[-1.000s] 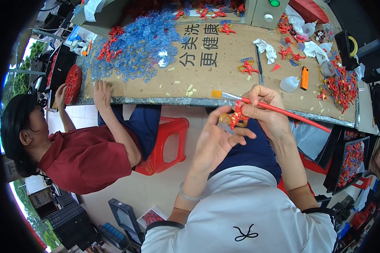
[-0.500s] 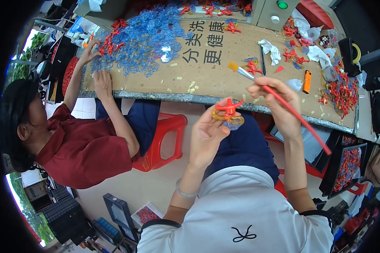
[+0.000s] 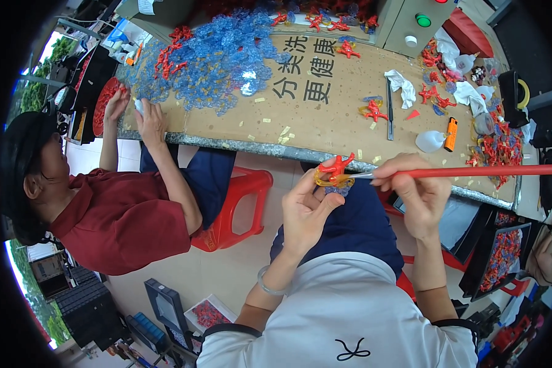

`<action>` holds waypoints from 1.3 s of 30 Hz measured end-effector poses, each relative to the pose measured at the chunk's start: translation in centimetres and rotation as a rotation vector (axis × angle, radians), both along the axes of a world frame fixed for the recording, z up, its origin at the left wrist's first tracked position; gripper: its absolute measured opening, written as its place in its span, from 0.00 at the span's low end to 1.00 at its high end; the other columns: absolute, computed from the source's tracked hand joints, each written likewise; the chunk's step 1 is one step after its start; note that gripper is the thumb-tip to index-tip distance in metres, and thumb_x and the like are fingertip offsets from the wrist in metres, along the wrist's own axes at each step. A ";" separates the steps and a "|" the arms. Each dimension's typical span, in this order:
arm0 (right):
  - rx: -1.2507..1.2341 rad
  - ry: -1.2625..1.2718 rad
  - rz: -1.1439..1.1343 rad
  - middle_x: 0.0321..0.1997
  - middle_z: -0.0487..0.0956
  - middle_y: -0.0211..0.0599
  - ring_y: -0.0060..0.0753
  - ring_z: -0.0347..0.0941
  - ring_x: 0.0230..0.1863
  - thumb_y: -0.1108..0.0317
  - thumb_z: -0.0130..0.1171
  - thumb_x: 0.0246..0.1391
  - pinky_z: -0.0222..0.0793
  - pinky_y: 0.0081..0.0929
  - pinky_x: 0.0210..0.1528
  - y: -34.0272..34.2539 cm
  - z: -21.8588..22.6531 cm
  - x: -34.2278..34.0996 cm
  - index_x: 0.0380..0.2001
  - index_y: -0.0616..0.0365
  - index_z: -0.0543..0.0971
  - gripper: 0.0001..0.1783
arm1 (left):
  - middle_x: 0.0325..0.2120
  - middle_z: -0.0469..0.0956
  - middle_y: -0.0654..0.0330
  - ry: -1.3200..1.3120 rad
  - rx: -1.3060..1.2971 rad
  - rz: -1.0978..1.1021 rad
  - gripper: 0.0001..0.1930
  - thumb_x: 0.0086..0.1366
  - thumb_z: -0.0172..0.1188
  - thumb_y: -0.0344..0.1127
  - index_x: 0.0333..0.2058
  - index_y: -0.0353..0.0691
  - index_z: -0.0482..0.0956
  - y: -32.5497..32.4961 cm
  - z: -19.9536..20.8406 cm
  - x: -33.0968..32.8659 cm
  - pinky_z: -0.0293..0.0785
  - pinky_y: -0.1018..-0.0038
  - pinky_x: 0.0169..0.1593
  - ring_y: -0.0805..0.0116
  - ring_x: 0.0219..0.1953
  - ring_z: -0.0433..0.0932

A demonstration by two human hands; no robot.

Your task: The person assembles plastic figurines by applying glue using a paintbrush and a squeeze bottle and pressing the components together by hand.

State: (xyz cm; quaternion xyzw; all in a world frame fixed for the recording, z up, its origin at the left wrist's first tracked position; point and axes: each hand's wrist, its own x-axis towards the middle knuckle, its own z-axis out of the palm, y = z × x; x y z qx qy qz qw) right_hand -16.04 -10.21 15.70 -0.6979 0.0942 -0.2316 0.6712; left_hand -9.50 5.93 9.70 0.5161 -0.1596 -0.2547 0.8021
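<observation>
My left hand [image 3: 306, 211] pinches a small plastic figure [image 3: 336, 167], red on top with a yellow ring and a translucent blue base, just off the table's front edge. In my right hand [image 3: 418, 190] is a paintbrush [image 3: 484, 172] with a long red handle, held almost level. Its metal ferrule points left and the tip meets the figure at the yellow ring; the bristles are hard to make out there. Beyond my hands, a similar red figure [image 3: 374, 111] lies on the cardboard-covered table [image 3: 251, 126], beside a thin black tool [image 3: 389, 109].
A heap of translucent blue pieces [image 3: 227, 61] covers the table's far left. To the right are a white squeeze bottle [image 3: 430, 141], an orange lighter [image 3: 451, 134], crumpled tissues [image 3: 401, 88] and piled red figures [image 3: 500, 150]. A co-worker [image 3: 122, 208] sits at left by a red stool [image 3: 239, 205].
My right hand has come lower and swung the brush from upright-slanted to level, bringing its tip to the figure. The figure has tilted slightly. The co-worker's hands have drawn back from the heap.
</observation>
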 end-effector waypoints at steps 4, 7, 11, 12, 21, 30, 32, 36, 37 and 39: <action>-0.383 0.018 -0.061 0.25 0.79 0.39 0.29 0.74 0.25 0.77 0.57 0.51 0.66 0.21 0.27 -1.1 -0.9 0.5 0.28 0.67 0.79 0.04 | 0.47 0.72 0.58 -0.017 0.026 0.019 0.28 0.55 0.65 0.24 0.55 0.30 0.68 -0.1 0.1 0.1 0.68 0.73 0.55 0.70 0.50 0.72; -0.246 -0.084 -0.033 0.24 0.78 0.37 0.29 0.71 0.25 0.75 0.58 0.50 0.63 0.24 0.29 -0.7 -0.4 0.6 0.26 0.65 0.79 0.04 | 0.46 0.73 0.58 -0.012 0.015 0.008 0.28 0.54 0.66 0.24 0.55 0.29 0.68 -0.4 0.4 0.1 0.69 0.74 0.55 0.70 0.50 0.72; -0.446 -0.087 -0.010 0.22 0.77 0.34 0.30 0.68 0.24 0.72 0.59 0.49 0.59 0.26 0.33 -1.5 -0.4 0.6 0.25 0.62 0.79 0.04 | 0.46 0.72 0.58 -0.019 0.067 0.008 0.28 0.54 0.66 0.24 0.54 0.29 0.69 -0.2 0.3 0.1 0.69 0.75 0.53 0.72 0.48 0.72; -0.570 -0.084 -0.048 0.22 0.77 0.33 0.31 0.68 0.24 0.71 0.60 0.49 0.59 0.27 0.33 -1.8 -0.3 0.5 0.26 0.62 0.79 0.05 | 0.45 0.72 0.59 -0.029 0.084 0.012 0.28 0.54 0.66 0.24 0.54 0.29 0.69 -0.3 0.4 0.1 0.69 0.75 0.53 0.73 0.47 0.72; -0.317 -0.169 0.018 0.20 0.76 0.29 0.29 0.69 0.23 0.65 0.59 0.52 0.58 0.26 0.35 -1.2 -0.1 0.2 0.25 0.59 0.80 0.09 | 0.43 0.72 0.60 -0.139 0.153 0.032 0.27 0.54 0.67 0.25 0.53 0.29 0.70 -0.5 0.6 -0.4 0.72 0.76 0.49 0.73 0.45 0.73; -0.581 -0.105 -0.004 0.23 0.79 0.31 0.30 0.71 0.25 0.67 0.61 0.50 0.59 0.28 0.36 -1.8 0.4 0.3 0.23 0.58 0.79 0.07 | 0.44 0.75 0.56 0.017 0.064 -0.005 0.22 0.57 0.64 0.24 0.51 0.27 0.72 -0.5 1.3 -0.3 0.73 0.76 0.50 0.71 0.44 0.75; -0.746 -0.053 -0.049 0.23 0.79 0.30 0.30 0.72 0.25 0.67 0.61 0.50 0.60 0.28 0.36 -2.0 0.6 0.3 0.24 0.59 0.79 0.07 | 0.43 0.76 0.55 0.029 0.057 -0.027 0.21 0.58 0.64 0.25 0.50 0.27 0.72 -0.1 0.8 -0.1 0.73 0.76 0.49 0.71 0.45 0.75; -0.431 -0.157 0.021 0.25 0.79 0.30 0.32 0.71 0.26 0.67 0.61 0.50 0.60 0.27 0.37 -1.6 0.1 0.7 0.24 0.58 0.79 0.06 | 0.41 0.78 0.54 0.088 -0.003 -0.076 0.20 0.60 0.62 0.28 0.50 0.27 0.72 -0.2 0.9 -0.1 0.73 0.76 0.48 0.70 0.43 0.77; -0.581 -0.144 -0.052 0.25 0.79 0.30 0.32 0.71 0.26 0.68 0.61 0.50 0.61 0.27 0.37 -1.8 -0.1 1.0 0.24 0.58 0.79 0.06 | 0.41 0.78 0.54 0.087 -0.001 -0.078 0.20 0.60 0.62 0.28 0.50 0.27 0.72 -0.1 0.8 -0.1 0.73 0.76 0.48 0.70 0.43 0.77; -0.798 -0.088 -0.157 0.25 0.79 0.31 0.32 0.70 0.26 0.71 0.59 0.51 0.62 0.28 0.39 -2.3 0.4 1.5 0.24 0.58 0.78 0.04 | 0.40 0.79 0.52 0.212 -0.038 -0.093 0.21 0.61 0.61 0.31 0.51 0.26 0.71 0.1 0.3 0.0 0.76 0.70 0.47 0.65 0.41 0.79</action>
